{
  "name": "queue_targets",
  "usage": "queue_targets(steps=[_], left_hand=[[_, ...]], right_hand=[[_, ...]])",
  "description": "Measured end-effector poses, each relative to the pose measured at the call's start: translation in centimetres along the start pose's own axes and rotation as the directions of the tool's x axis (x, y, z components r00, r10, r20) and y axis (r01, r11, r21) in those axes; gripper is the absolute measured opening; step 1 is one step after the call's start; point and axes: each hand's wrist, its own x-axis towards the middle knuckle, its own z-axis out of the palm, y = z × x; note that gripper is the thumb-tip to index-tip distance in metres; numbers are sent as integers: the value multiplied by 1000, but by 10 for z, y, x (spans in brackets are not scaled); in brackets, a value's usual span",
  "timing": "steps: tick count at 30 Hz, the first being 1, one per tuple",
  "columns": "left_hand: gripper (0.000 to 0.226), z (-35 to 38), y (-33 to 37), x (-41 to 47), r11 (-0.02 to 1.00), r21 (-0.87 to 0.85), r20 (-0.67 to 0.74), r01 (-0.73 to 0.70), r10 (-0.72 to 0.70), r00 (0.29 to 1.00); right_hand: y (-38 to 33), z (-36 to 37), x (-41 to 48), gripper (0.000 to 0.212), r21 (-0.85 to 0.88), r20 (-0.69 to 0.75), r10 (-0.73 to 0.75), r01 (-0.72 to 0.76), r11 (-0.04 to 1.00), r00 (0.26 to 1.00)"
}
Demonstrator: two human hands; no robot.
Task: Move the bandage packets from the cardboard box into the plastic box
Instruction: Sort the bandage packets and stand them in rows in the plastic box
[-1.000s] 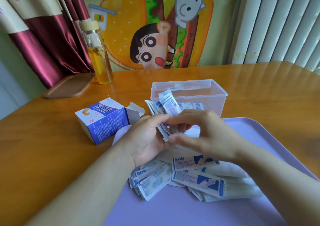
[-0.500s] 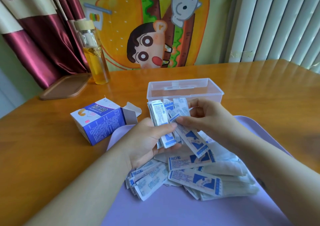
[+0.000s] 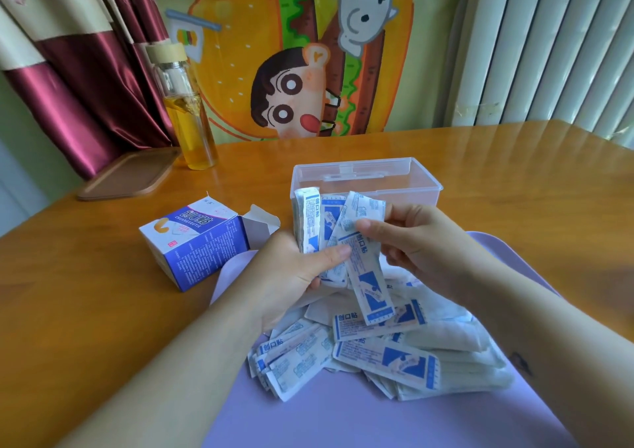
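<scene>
- The desk (image 3: pixel 103 310) carries a purple tray (image 3: pixel 343 420) at its near edge.
- The plastic box (image 3: pixel 411 186) stands open just past the tray's far edge.
- The cardboard box (image 3: pixel 195 252) lies open on its side by the tray's far left corner.
- Most bandage packets (image 3: pixel 384 358) lie in a loose heap on the tray.
- The left hand (image 3: pixel 291 276) grips a bunch (image 3: pixel 310 221) upright above the heap.
- The right hand (image 3: pixel 422 241) pinches one packet (image 3: pixel 368 276) near its top.
- They look light, thin, bendy and slippery, so squeezing the flat sides of a tidy bunch should work best.
</scene>
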Motion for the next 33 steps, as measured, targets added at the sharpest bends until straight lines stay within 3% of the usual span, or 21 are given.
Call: queue_targets(steps=[5,10,15,19,22,25,29,31,33], left_hand=[[14,4,2,-3,999,-41,46,15,-13,999],[12,4,2,-1,999,-17,-12,-33,33,999],[20,-2,-5,4,999,48,-86,-21,25,996],[18,-7,-7,6,999,37,-130,-27,32,991],[14,-12,-8,8,999,24,-156,-33,37,987],[10,-14,-10,11,999,-27,-181,-23,17,983],[7,-13,-9,11,995,-96,-182,-7,-11,983],[5,-12,-9,10,993,-115,-177,-4,-17,984],[4,-12,-8,10,992,-129,-172,-7,-16,985]], right_hand=[[0,6,-2,14,-28,5,-8,8,1000,1000],[-1,5,-3,10,128,-15,57,-55,990,998],[0,6,-1,20,101,-184,1,18,995,983],[0,-7,6,16,125,-340,-44,92,988,939],[-1,-19,8,16,135,-328,-47,96,986,943],[-3,-32,9,19,-35,-283,-55,48,998,958],[-10,-56,9,26,-256,-347,-89,-3,967,934],[-18,-63,5,23,-427,-351,-154,-12,904,924],[-28,-71,1,23,-666,-286,-251,-4,746,925]])
